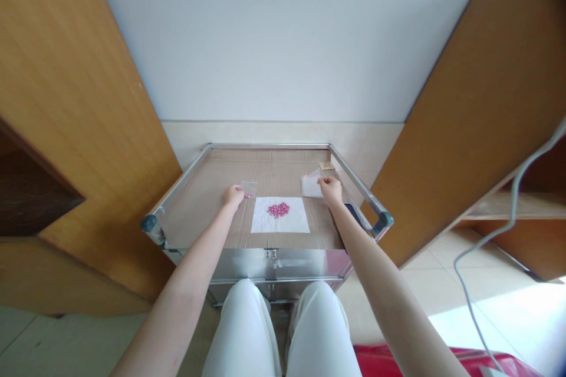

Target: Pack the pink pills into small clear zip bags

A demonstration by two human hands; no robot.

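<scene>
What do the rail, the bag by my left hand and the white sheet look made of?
Rail: probably polished metal, from its silvery shine.
Bag: likely thin, clear plastic; pink pieces show through.
Sheet: flat, matte white, so paper or cloth; can't tell which.

Behind the metal-railed desk (269,145) rises a pale wall (287,41), with beige tiling (283,132) along its foot. Wooden furniture (66,41) stands left of the desk; a wooden cabinet (469,88) and a dangling pale cable (514,200), right. Nearer than the desk, rightward, lies something red (499,359) on the tiled floor (431,285).
</scene>
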